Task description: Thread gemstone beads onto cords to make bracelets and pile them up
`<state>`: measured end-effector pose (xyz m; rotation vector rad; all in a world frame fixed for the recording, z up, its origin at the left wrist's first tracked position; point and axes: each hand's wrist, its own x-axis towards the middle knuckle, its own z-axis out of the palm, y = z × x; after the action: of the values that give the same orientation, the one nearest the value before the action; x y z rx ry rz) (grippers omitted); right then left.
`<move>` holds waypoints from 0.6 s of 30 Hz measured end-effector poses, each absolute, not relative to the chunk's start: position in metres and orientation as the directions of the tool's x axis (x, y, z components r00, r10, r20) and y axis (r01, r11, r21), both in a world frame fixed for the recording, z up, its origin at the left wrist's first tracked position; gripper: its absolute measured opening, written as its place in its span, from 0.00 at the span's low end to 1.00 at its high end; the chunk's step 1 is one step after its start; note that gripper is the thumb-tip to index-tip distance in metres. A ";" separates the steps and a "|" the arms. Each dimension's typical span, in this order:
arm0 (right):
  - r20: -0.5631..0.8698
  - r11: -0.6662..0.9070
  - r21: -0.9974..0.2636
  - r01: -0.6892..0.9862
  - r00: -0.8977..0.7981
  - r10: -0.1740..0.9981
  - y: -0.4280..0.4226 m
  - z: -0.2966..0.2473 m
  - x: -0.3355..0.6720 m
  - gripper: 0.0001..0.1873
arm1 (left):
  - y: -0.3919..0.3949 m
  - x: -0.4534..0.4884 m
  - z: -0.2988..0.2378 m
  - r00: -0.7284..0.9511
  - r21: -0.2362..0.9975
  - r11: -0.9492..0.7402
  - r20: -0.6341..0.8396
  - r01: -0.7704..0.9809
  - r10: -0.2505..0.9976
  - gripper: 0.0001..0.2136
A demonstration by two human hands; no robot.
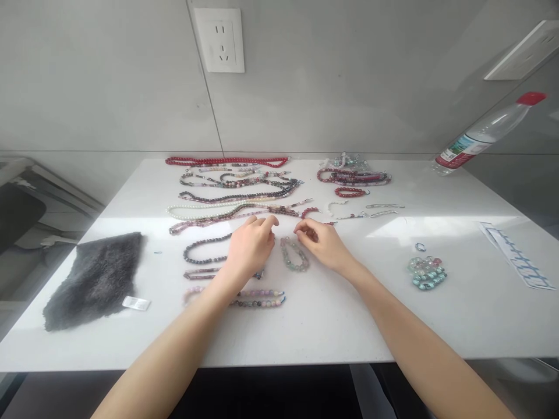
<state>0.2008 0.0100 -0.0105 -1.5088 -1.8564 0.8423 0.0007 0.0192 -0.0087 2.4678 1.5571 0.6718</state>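
Observation:
Both my hands rest on a white table (332, 314) among bead strands. My left hand (250, 245) lies palm down, fingers curled, its fingertips close to the top of a small greenish bead bracelet (295, 256). My right hand (321, 242) sits just right of that bracelet with its fingers pinched together near the loop's upper end; what they pinch is too small to make out. A dark bead strand (203, 249) curves left of my left hand. A pastel bead strand (257, 299) lies below my left wrist.
Many long bead strands (236, 195) lie in rows at the back, red and mixed strands (353, 177) at back right. Teal and pink bracelets (427, 272) sit right. A grey fuzzy cloth (96, 279) lies left, a plastic bottle (484, 135) at far right, a printed paper (517, 256) nearby.

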 end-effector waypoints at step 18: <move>0.032 0.154 -0.652 0.742 -0.177 0.984 0.006 0.006 0.201 0.06 | 0.019 -0.002 -0.001 0.375 0.341 -0.433 0.226 0.834 0.899 0.11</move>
<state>0.2008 0.0056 0.0055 -1.6388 -1.9830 0.7063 -0.0019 0.0192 -0.0014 2.4599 1.5673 0.5699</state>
